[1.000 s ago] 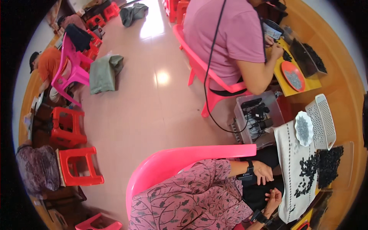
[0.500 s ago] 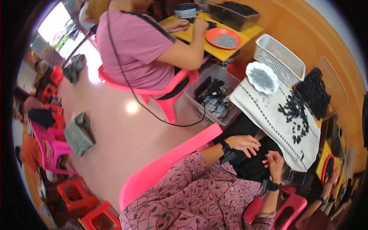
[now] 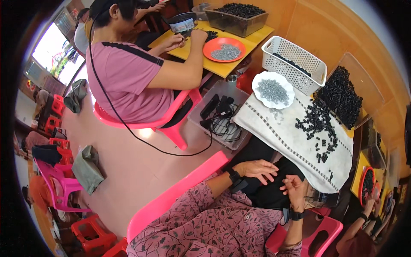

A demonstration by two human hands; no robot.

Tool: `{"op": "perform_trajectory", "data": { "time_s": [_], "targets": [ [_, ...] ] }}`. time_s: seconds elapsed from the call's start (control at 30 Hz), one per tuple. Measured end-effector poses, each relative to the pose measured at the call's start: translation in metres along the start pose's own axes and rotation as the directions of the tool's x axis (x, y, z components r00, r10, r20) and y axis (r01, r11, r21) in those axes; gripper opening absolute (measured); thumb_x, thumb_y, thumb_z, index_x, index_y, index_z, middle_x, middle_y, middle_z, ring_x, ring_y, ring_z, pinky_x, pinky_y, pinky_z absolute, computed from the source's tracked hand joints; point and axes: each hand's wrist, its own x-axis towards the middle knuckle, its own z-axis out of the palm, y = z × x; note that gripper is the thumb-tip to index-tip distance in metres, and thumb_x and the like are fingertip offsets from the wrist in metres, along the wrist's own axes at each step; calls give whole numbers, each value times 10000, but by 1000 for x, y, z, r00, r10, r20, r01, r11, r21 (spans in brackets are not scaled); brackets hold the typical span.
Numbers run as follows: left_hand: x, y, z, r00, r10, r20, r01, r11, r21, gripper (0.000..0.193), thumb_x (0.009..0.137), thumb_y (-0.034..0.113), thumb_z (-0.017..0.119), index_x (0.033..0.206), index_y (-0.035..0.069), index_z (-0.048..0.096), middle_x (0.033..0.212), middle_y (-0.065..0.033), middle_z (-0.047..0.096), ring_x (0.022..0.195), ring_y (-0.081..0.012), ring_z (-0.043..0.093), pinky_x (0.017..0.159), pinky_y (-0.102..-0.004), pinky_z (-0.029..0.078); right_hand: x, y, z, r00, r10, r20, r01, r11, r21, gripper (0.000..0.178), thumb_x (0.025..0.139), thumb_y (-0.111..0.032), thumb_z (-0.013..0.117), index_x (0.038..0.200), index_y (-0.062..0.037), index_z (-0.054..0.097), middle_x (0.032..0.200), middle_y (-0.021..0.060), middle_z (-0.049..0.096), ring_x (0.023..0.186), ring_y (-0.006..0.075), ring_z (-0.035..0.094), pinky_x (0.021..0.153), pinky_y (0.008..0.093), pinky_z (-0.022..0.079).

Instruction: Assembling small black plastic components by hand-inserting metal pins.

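My left hand (image 3: 258, 168) lies flat on my black lap with its fingers spread and nothing in it. My right hand (image 3: 295, 189) hovers just beside it, palm up and fingers half curled; whether it holds something small is unclear. Both wrists wear black bands. Just beyond the hands a white cloth (image 3: 282, 137) covers the table edge, with several small black parts (image 3: 314, 124) scattered on it. A white plate of small grey parts (image 3: 272, 90) sits at the cloth's far end.
A white basket (image 3: 295, 60) and a heap of black parts (image 3: 342, 96) stand past the plate. A person in a pink shirt (image 3: 128, 77) works at a yellow table with an orange plate (image 3: 224, 49). A grey tray of black cables (image 3: 218, 115) lies on the floor. Pink chair back (image 3: 171, 197) at my left.
The view has swung toward the table, so the cloth and plates now sit nearer the middle. My hands stay over my lap, the left one now spread flat.
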Motion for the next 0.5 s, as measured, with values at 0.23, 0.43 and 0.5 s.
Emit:
{"op": "perform_trajectory", "data": {
  "time_s": [0.23,0.43,0.5],
  "targets": [
    [-2,4,5,999,-18,-43,18,1000,5,507,981,279,528,1393,19,390,1313,-147,497,1109,-267,579,875,-441,522,-1,-6,-2,1000,-2,16,2,1000,9,143,919,-60,586,1042,12,598,852,61,654,598,115,636,443,207,463],
    [2,4,8,999,-35,-32,34,998,-44,523,974,262,547,1405,20,373,1306,-130,502,1098,-255,576,877,-448,519,-2,-7,-9,998,58,3,-58,998,26,157,912,-56,590,1048,23,599,857,67,659,588,121,641,437,203,455],
    [4,4,7,999,-31,-40,29,999,-46,536,974,259,547,1417,22,359,1312,-133,497,1098,-259,575,876,-449,518,-1,-7,-10,998,66,-2,-66,997,27,156,912,-60,594,1047,18,601,855,62,659,589,119,640,437,201,453]
  ]
}}
